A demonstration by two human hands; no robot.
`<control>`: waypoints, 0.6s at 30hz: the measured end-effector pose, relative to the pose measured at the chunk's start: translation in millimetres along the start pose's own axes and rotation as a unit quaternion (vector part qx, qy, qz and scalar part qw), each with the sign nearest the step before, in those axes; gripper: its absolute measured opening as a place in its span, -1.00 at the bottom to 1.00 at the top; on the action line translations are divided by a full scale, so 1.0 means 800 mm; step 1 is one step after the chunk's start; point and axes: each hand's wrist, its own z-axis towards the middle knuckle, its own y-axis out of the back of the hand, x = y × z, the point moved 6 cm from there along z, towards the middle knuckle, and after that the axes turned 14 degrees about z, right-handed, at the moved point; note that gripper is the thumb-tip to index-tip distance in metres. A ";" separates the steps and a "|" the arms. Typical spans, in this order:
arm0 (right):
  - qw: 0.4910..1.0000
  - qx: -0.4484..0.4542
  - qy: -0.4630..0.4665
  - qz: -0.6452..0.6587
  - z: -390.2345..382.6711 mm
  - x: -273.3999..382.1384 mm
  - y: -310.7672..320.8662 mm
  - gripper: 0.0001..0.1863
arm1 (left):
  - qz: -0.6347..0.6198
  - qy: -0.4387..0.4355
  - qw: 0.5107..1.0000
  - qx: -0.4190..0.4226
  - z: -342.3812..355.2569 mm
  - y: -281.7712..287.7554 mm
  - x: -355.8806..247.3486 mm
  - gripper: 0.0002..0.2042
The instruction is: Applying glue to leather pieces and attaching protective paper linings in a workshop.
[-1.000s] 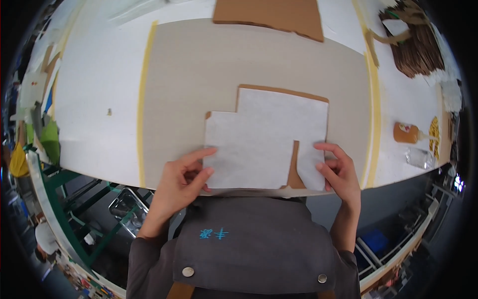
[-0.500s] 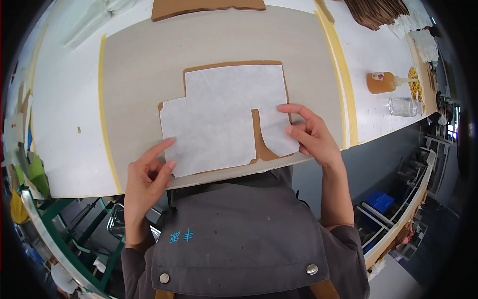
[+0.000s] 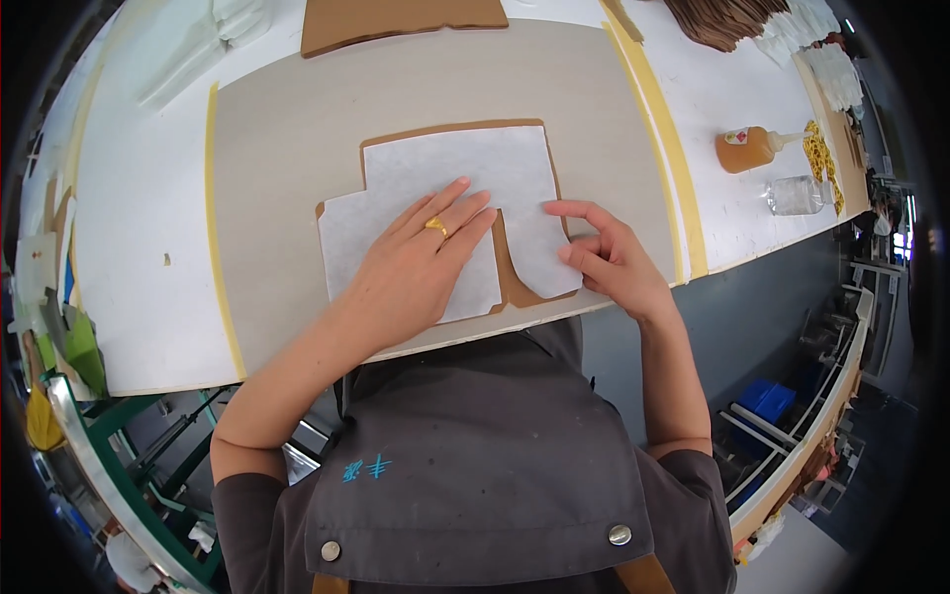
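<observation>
A white sheet (image 3: 455, 158) of paper-like lining lies flat over a brown cut panel (image 3: 508, 267), whose edge shows along the top, the right side and a curved slot near the front. My left hand (image 3: 421, 247) rests palm down on the middle of the white sheet, fingers stretched out, with a gold ring on one finger. At the panel's right edge is my right hand (image 3: 609, 252), its index finger and thumb apart and their tips touching the white sheet; the other fingers are curled.
Beneath lies a grey board (image 3: 287, 148), edged by yellow tape (image 3: 211, 198). A stack of brown panels (image 3: 401, 28) sits at the far edge. On the right stand an amber squeeze bottle (image 3: 747, 149) and a clear bottle (image 3: 795, 196); dark brown pieces (image 3: 722, 20) lie far right.
My left hand has left the sheet's lower left corner and now lies flat across its middle. The right hand stays at the right edge. The view has shifted slightly.
</observation>
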 end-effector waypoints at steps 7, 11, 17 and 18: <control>0.996 0.069 0.043 -0.048 -0.007 0.001 -0.001 -0.48 | 0.074 -0.021 0.997 0.015 0.022 -0.024 0.015 -0.57; 0.984 0.090 0.058 -0.140 -0.019 0.005 -0.006 -0.49 | 0.125 -0.012 0.992 0.008 0.020 -0.015 0.020 -0.52; 0.992 -0.012 0.101 -0.081 -0.019 -0.006 -0.005 -0.67 | 0.105 0.047 0.993 0.027 -0.002 -0.032 0.042 -0.41; 0.991 -0.005 0.104 -0.082 -0.020 -0.006 -0.007 -0.67 | 0.094 0.044 0.994 0.023 -0.001 -0.034 0.039 -0.40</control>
